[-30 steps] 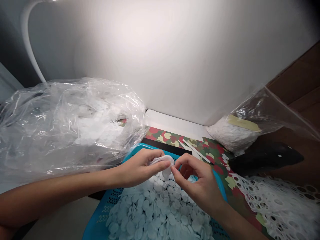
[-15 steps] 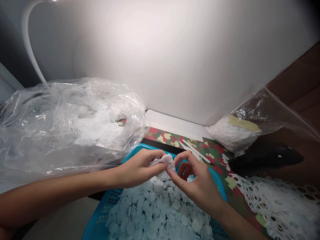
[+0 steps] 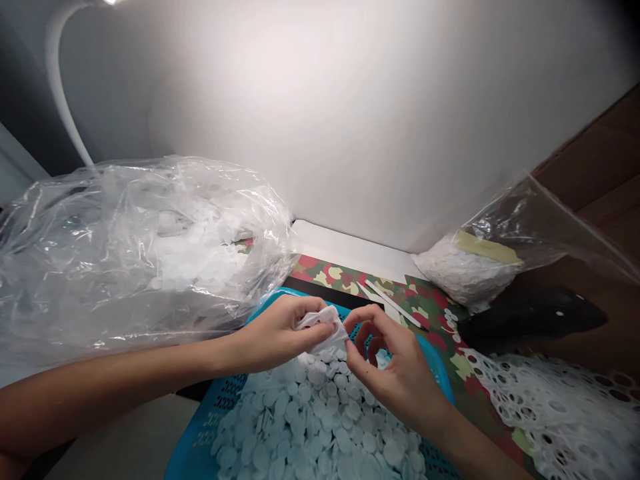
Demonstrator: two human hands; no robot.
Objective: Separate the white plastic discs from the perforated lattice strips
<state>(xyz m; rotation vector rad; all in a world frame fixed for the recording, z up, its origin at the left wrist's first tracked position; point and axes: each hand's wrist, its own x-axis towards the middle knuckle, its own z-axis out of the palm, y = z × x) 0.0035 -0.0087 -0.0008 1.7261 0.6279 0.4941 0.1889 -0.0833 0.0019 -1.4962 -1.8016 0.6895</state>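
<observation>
My left hand (image 3: 280,335) is closed on a crumpled, thin white sheet (image 3: 329,331), which looks like non-woven fabric, pinched between thumb and fingers. At the right edge of that sheet, the thumb and index fingertips of my right hand (image 3: 393,353) come together in a pinch; the other fingers are curled. Both hands are over a blue plastic basket (image 3: 183,437) with perforated sides. Many small white discs (image 3: 320,427) fill the basket below them.
Left stands a big clear plastic bag (image 3: 115,267) with white pieces. Tweezers-like white sticks (image 3: 395,303) lie on a camouflage-patterned mat (image 3: 333,272). Right are a filled clear bag (image 3: 463,273), a black object (image 3: 540,317) and perforated white sheets (image 3: 565,413). A lamp neck (image 3: 55,80) rises back left.
The white sheet has shifted in my fingers and now shows a flatter corner toward the right hand. My right fingertips have moved slightly, staying at its edge.
</observation>
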